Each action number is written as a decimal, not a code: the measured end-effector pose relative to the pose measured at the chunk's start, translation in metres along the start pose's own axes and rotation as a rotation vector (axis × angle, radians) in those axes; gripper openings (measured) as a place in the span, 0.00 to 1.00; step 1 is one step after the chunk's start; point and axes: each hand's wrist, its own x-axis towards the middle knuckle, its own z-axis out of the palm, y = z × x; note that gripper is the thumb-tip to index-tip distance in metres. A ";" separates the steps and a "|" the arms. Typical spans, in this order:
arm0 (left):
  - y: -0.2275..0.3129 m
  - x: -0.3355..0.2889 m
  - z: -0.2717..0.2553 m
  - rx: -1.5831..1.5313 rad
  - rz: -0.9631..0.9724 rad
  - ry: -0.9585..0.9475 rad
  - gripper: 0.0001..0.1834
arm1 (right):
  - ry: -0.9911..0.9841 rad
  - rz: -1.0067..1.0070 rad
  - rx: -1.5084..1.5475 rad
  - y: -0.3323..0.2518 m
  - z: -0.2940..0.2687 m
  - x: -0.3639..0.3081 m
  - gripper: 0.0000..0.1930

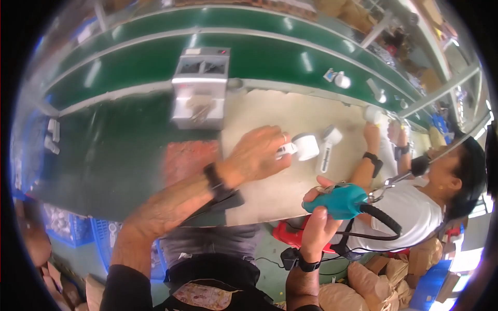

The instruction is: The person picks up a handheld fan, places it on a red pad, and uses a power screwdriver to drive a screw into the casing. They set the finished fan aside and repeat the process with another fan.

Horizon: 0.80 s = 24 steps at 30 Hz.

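Note:
My left hand [254, 158] reaches over the pale work mat and is closed around the slim end of a white plastic part with a round, drum-like head [305, 146]. A similar white part [327, 150], with a long handle and dark markings, lies on the mat just right of it. Close to the table's front edge, my right hand [317, 225] grips a teal electric screwdriver [343, 201]. A black cable runs from the tool's right end, near a metal hook. The tip of the screwdriver cannot be made out.
A silver box-shaped machine [199, 111] stands at the table's back middle. A green conveyor belt [264, 57] behind carries white parts. At right, a co-worker in a white shirt [410, 210] handles another white part. Blue crates [78, 230] and brown sacks [368, 285] are on the floor.

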 end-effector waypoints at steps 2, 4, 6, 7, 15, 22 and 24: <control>0.008 -0.029 -0.035 0.015 -0.067 -0.011 0.12 | -0.073 -0.036 0.068 0.006 0.011 -0.002 0.32; 0.019 -0.050 -0.077 0.027 -0.132 -0.021 0.11 | -0.093 0.004 0.048 0.007 0.022 -0.006 0.33; 0.024 -0.062 -0.115 0.271 -0.247 -0.229 0.10 | -0.210 -0.018 0.215 0.004 0.040 0.003 0.31; 0.005 -0.078 -0.116 0.074 -0.276 -0.241 0.10 | -0.225 -0.013 0.238 0.003 0.049 0.005 0.30; -0.041 -0.130 -0.119 0.005 -0.147 -0.056 0.14 | -0.452 -0.016 0.514 -0.015 0.135 0.049 0.31; -0.038 -0.127 -0.125 0.147 0.003 0.062 0.20 | -0.391 -0.157 0.267 -0.011 0.237 0.095 0.25; -0.042 -0.126 -0.131 0.133 -0.039 0.000 0.20 | -0.433 -0.184 0.225 -0.004 0.251 0.102 0.24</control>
